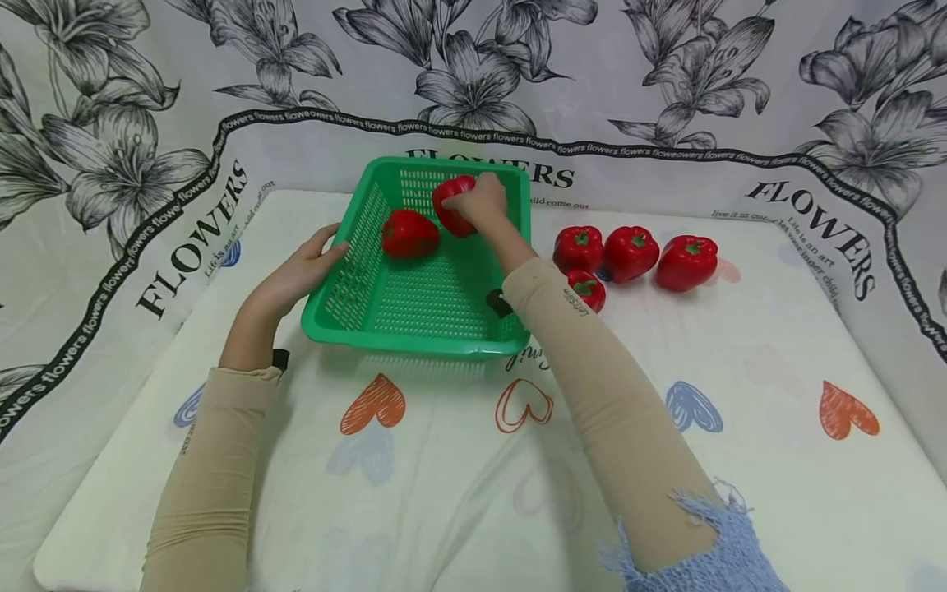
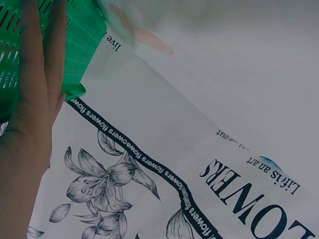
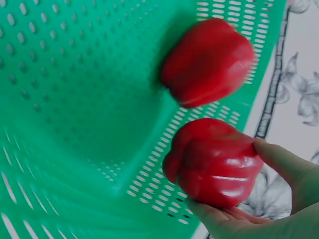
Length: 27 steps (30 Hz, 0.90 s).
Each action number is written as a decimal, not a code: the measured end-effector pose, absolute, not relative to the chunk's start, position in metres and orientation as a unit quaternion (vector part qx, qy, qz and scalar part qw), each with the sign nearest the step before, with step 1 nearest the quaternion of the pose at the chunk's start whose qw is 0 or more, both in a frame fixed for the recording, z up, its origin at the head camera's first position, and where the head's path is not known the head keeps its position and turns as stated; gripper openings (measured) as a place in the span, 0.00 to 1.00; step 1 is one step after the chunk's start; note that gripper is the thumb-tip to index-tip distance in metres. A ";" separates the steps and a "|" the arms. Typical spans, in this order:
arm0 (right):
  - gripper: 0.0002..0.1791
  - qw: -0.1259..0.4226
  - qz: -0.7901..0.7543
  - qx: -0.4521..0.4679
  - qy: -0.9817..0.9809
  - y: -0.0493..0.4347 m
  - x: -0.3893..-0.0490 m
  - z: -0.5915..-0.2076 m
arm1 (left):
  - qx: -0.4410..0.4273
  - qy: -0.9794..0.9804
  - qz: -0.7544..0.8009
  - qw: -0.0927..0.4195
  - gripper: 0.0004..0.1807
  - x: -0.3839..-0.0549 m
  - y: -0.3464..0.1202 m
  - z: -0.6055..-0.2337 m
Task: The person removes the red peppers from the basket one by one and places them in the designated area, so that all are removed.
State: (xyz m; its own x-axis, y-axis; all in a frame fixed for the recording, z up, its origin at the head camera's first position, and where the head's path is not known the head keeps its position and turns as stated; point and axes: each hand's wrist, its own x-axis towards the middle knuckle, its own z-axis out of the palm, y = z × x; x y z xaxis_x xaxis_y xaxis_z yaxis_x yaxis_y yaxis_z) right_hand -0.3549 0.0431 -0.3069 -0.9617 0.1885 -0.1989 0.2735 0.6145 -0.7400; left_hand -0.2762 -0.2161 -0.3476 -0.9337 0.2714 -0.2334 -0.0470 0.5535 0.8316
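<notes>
A green plastic basket (image 1: 414,349) with slotted walls stands on the covered table. My right hand (image 1: 482,201) grips a red bell pepper (image 3: 214,164) inside the basket's far part, thumb on one side and fingers on the other. Beside it, another red bell pepper (image 1: 410,235) lies on its side toward the basket's far left. My left hand (image 1: 292,275) rests against the basket's left side, its thumb at the rim. In the left wrist view, straight fingers (image 2: 32,64) lie along the outer wall.
To the right of the basket stand several red bell peppers, among them one at the far right (image 1: 686,263) and one partly hidden by the right sleeve (image 1: 588,289). A white cloth (image 1: 444,493) with printed hearts covers the table. Behind hangs flower-printed fabric (image 1: 473,82).
</notes>
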 end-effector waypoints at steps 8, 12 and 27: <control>0.40 0.054 -0.483 0.065 0.872 0.050 -0.341 -0.281 | 0.067 0.865 0.467 0.172 0.37 -0.276 -0.216 -0.347; 0.39 0.046 -0.517 0.045 0.854 0.055 -0.330 -0.267 | 0.069 0.866 0.466 0.170 0.37 -0.276 -0.216 -0.347; 0.40 0.002 -0.602 -0.015 0.798 0.090 -0.284 -0.248 | 0.073 0.866 0.466 0.165 0.37 -0.275 -0.217 -0.348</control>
